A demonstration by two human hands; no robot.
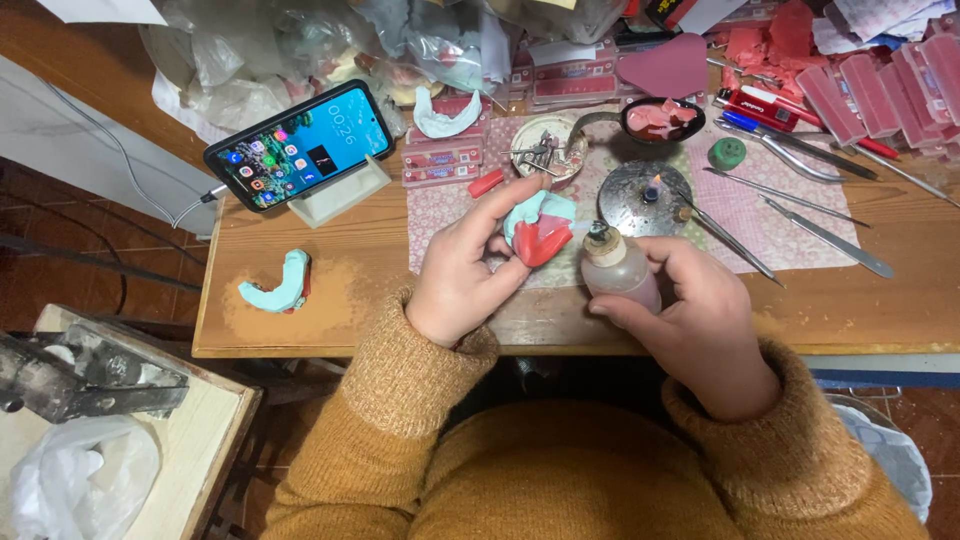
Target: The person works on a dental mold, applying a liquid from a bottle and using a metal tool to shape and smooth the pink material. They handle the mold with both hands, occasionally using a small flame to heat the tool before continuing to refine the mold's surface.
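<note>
Near the front edge of the tabletop (pixel 300 330), the left hand (pixel 465 265) grips a pale-blue dental cast with red wax (pixel 538 232), while the right hand (pixel 690 310) fingers clasp a small squeeze bottle (pixel 618 270) just beside it.

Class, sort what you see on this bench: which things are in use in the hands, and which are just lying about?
In use:
left hand
pale blue cast with red wax
right hand
small plastic squeeze bottle

Lying about:
phone on a white stand
second blue cast
long metal tools
green round lump

Dental lab bench: wax sheets (pixel 668 68), metal instruments (pixel 790 192), burner (pixel 645 196) (lit), casts (pixel 280 284).
</note>
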